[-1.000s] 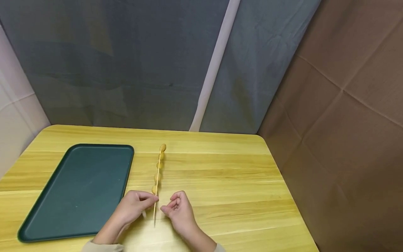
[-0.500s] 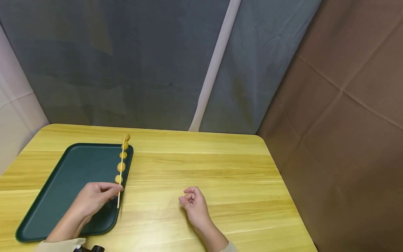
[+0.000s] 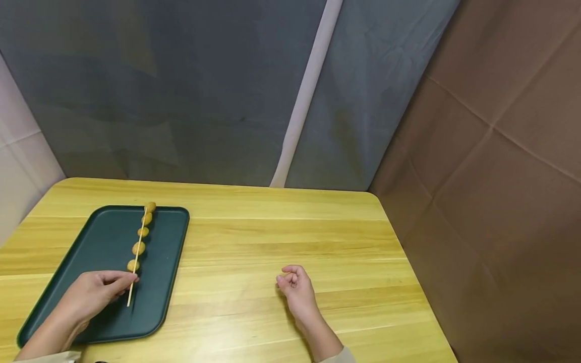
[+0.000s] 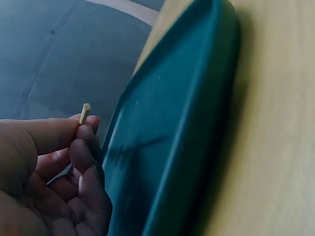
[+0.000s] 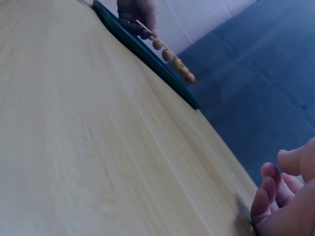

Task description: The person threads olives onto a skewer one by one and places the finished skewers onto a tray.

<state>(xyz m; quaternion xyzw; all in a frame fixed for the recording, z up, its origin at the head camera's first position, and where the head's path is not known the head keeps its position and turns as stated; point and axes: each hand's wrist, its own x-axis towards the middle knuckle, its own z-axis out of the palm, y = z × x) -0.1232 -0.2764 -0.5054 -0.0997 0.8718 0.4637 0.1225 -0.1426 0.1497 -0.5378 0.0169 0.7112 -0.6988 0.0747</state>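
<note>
Over the dark green tray (image 3: pixel 159 282), my left hand (image 3: pixel 93 292) pinches a bamboo skewer (image 3: pixel 138 248) near its lower end, between thumb and fingertips. Several round golden-brown balls are threaded along it, and the tip points away from me. In the right wrist view the skewer (image 5: pixel 167 55) hangs above the tray (image 5: pixel 142 49), tilted with the ball end lower. The left wrist view shows only the blunt stick end (image 4: pixel 84 113) and a shadow of the skewer on the tray surface. My right hand (image 3: pixel 300 295) hovers low over the table, fingers loosely curled around nothing.
The wood-patterned table (image 3: pixel 254 242) spreads to the right of the tray. Behind it hangs a grey cloth (image 3: pixel 204 101) with a pale strip (image 3: pixel 301 101). A brown cloth (image 3: pixel 499 176) borders the right side, a whitish one (image 3: pixel 22 161) the left.
My left hand has carried the skewer leftward from mid-table to over the tray. My right hand, earlier close beside the skewer, has drawn away to the right.
</note>
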